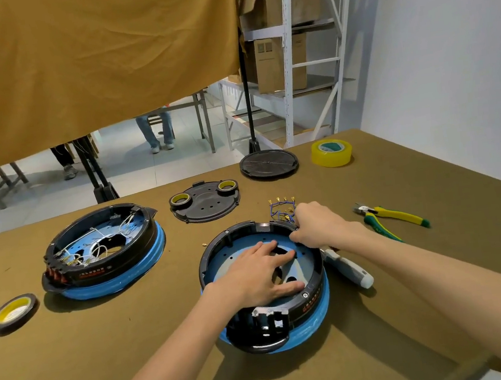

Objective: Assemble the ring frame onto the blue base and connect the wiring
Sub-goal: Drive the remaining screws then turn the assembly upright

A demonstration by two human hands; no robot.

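Counter (415, 311) carries the blue base (316, 316) near its middle, ring frame (314, 269) already seated on it. Left hand (255, 276) lies flat and wide inside, steadying; keep that pressure. Right hand (318, 224) pinches at the far rim, just beside the loose wires (281, 209); what its grip holds I cannot tell. Feed terminals singly.
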